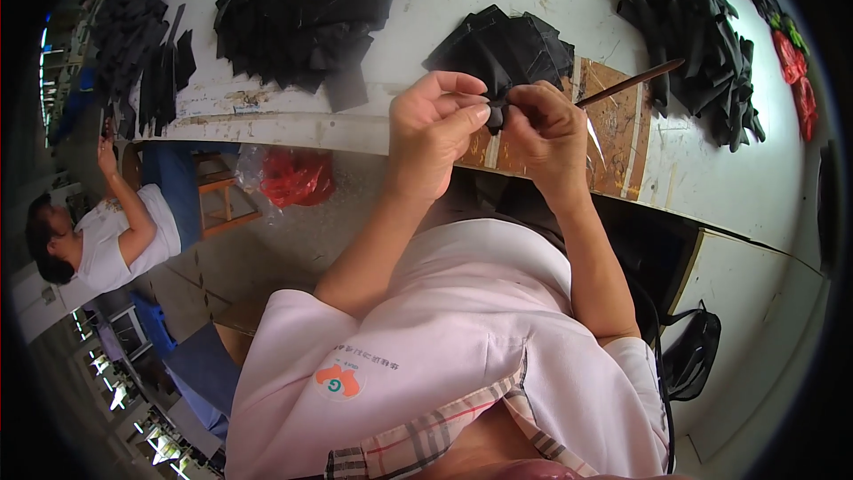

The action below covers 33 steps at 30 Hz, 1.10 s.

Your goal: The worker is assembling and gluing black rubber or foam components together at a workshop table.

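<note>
A small black fabric piece (497,117) is pinched between my two hands, above the table's near edge. My left hand (435,124) grips it with thumb and forefinger, the other fingers loosely curled. My right hand (551,129) is closed on its other side; the fingers hide much of the piece. A thin, dark brown pointed stick (633,82) juts out to the right from beside my right hand. Whether that hand holds it, I cannot tell. Just beyond my hands lies a fanned stack of black fabric pieces (511,44). A white pointed sliver (595,144) shows below the stick.
On the white table (702,182) lie a big heap of black pieces (302,13) and black strips (689,36) at right. A brown worn board (613,156) covers the near edge. At left are a co-worker (147,222), a wooden stool (222,204) and a red plastic bag (298,180).
</note>
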Each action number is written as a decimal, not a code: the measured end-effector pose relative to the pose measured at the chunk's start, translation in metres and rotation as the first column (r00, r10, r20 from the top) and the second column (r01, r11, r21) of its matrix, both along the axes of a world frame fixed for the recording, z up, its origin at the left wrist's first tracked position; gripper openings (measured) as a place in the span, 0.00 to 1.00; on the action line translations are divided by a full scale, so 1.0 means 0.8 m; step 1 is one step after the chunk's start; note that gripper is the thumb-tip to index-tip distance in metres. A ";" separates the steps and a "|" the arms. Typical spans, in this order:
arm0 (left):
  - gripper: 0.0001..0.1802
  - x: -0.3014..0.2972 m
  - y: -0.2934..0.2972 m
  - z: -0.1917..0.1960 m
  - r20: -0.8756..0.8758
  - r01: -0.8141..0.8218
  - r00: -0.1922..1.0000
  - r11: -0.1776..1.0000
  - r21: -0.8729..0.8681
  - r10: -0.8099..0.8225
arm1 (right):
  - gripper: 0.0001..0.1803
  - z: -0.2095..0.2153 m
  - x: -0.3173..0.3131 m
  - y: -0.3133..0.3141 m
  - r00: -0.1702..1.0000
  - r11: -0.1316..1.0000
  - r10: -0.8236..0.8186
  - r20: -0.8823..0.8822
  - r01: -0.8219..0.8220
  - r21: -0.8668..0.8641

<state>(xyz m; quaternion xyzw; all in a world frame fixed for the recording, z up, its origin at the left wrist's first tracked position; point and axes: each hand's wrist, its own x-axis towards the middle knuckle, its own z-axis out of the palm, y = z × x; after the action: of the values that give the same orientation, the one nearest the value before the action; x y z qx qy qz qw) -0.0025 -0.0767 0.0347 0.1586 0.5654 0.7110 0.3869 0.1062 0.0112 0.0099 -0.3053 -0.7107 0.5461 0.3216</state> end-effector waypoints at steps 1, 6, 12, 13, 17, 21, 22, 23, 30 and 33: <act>0.10 -0.008 -0.005 0.001 0.212 0.165 0.960 0.980 0.107 -0.184 | 0.03 -0.001 0.007 0.003 0.984 0.936 0.058 -0.169 -0.112 -0.335; 0.15 -0.002 0.001 0.005 0.004 0.166 0.986 0.982 -0.085 -0.166 | 0.05 0.010 0.010 -0.004 0.886 0.471 0.050 -0.461 -0.428 -0.772; 0.15 0.020 0.009 -0.013 -0.687 -0.160 0.718 0.987 -0.008 0.111 | 0.07 0.012 0.006 -0.005 0.894 0.488 0.025 -0.448 -0.402 -0.775; 0.15 0.015 0.010 -0.010 -0.459 -0.013 0.888 1.000 0.018 0.019 | 0.08 0.005 0.009 0.001 0.898 0.490 0.008 -0.439 -0.387 -0.781; 0.19 0.012 -0.004 0.018 0.295 0.409 0.810 0.848 0.338 -0.508 | 0.08 0.014 0.026 0.000 0.841 0.526 -0.020 -0.540 -0.451 -0.722; 0.24 0.019 0.004 0.042 0.300 0.516 0.716 0.767 0.381 -0.631 | 0.07 0.033 0.029 -0.003 0.790 0.599 -0.092 -0.606 -0.443 -0.667; 0.23 0.025 0.006 0.048 0.031 0.485 0.870 0.866 0.126 -0.492 | 0.07 0.031 0.036 0.002 0.792 0.614 -0.112 -0.601 -0.420 -0.669; 0.19 0.036 0.010 0.037 -0.161 0.401 0.907 0.915 0.043 -0.390 | 0.06 0.031 0.040 0.006 0.850 0.789 -0.046 -0.526 -0.292 -0.540; 0.05 0.062 0.041 0.052 -0.545 0.190 0.835 0.969 0.156 -0.076 | 0.04 0.088 0.058 0.017 0.955 0.984 -0.037 -0.295 0.086 0.156; 0.05 0.061 0.056 0.077 -0.219 0.284 0.946 0.936 0.207 -0.239 | 0.05 0.123 0.063 0.024 0.962 0.993 -0.088 -0.257 0.065 -0.096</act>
<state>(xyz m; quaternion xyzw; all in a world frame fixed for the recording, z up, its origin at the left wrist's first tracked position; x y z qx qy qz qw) 0.0461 -0.0316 0.0963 0.3446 0.4849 0.6967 0.4010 0.1569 0.0307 0.1082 -0.2718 -0.6255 0.5991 0.4195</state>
